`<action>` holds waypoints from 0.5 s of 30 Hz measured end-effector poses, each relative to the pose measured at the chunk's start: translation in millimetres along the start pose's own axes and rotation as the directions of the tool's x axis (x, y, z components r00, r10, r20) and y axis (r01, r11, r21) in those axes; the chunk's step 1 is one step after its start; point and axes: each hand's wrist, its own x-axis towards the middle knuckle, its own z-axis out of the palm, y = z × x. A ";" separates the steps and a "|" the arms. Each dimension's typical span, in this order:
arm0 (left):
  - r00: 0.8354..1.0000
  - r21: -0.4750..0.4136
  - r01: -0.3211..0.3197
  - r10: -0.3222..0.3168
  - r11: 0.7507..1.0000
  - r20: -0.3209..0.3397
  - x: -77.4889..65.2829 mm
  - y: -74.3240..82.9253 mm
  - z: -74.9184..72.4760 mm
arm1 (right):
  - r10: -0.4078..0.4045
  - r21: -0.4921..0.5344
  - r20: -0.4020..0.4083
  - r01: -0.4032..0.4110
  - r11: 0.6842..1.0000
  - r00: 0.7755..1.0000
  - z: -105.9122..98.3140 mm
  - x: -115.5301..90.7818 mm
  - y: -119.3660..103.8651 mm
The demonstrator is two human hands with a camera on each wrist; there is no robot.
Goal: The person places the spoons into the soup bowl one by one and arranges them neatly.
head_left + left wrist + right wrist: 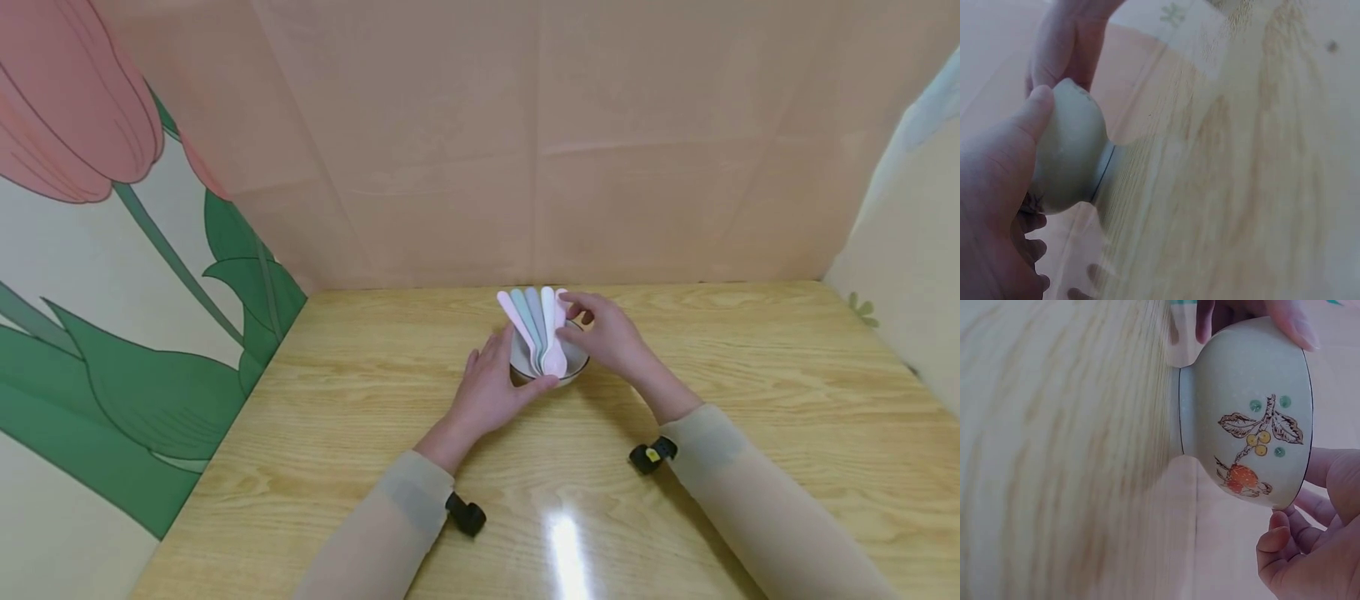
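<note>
A small pale bowl stands upright on the wooden table, painted with leaves, yellow berries and an orange fruit on its outside in the right wrist view. Several plastic spoons in pink, green, purple and white lean fanned out in it, handles against the far rim. My left hand grips the bowl from the left, thumb along the near rim and fingers around the side. At the right rim, my right hand pinches the rightmost pink spoon between thumb and forefinger; its lower part is hidden among the others.
The light wood table reaches back to a peach cloth wall. A tulip-print panel borders the left side, and a pale panel the right. Each wrist wears a black camera.
</note>
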 end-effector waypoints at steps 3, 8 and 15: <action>1.000 -0.007 -0.003 0.003 1.000 0.003 0.9 1.5 -0.3 | 0.019 0.007 0.005 -0.019 1.000 1.000 -1.7 -1.5 0.6; 1.000 -0.034 -0.011 0.012 0.999 0.004 -0.3 1.8 -2.1 | 0.059 -0.001 0.020 -0.059 0.998 0.998 -4.3 -6.9 0.0; 0.999 0.044 -0.025 0.026 0.999 -0.023 -3.1 1.2 -13.6 | 0.002 -0.061 -0.006 -0.002 0.998 1.000 -9.3 -14.7 -0.2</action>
